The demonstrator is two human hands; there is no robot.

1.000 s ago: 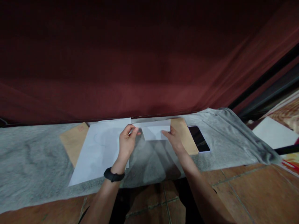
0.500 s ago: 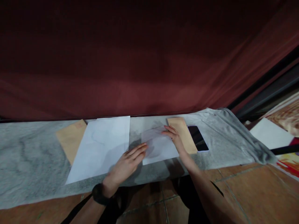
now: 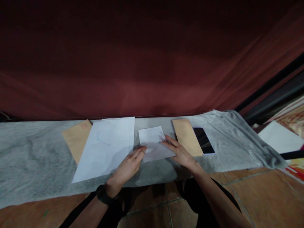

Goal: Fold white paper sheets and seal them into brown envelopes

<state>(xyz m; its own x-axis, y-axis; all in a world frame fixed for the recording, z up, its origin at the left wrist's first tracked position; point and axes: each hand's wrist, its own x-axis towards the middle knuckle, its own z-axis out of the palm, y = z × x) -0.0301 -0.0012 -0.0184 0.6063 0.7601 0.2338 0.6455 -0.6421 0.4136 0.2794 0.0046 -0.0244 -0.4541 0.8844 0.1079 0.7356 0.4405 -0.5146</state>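
Observation:
A white sheet of paper [image 3: 153, 137], which looks folded, lies between my hands on a grey cloth. My left hand [image 3: 130, 164] pinches its left edge, fingers pressed together. On the opposite side my right hand [image 3: 180, 153] grips the right edge, its fingertips resting over the paper; its thumb cannot be made out clearly. Left of my left hand lie larger white sheets [image 3: 111, 142], the top one bearing a faint curved mark. A brown envelope [image 3: 187, 136] is just beyond my right hand.
Another brown envelope [image 3: 77, 137] sits partly under the large sheets. A dark-screened phone [image 3: 203, 141] lies beside the right envelope. The grey cloth [image 3: 30, 158] covers a long narrow surface against a dark red fabric wall [image 3: 142, 79]. Below is a tiled floor [image 3: 256, 196].
My right hand has moved from the paper's upper right down along its right edge. The paper has shifted slightly left and turned, its upper part now uncovered. My left hand has moved slightly left.

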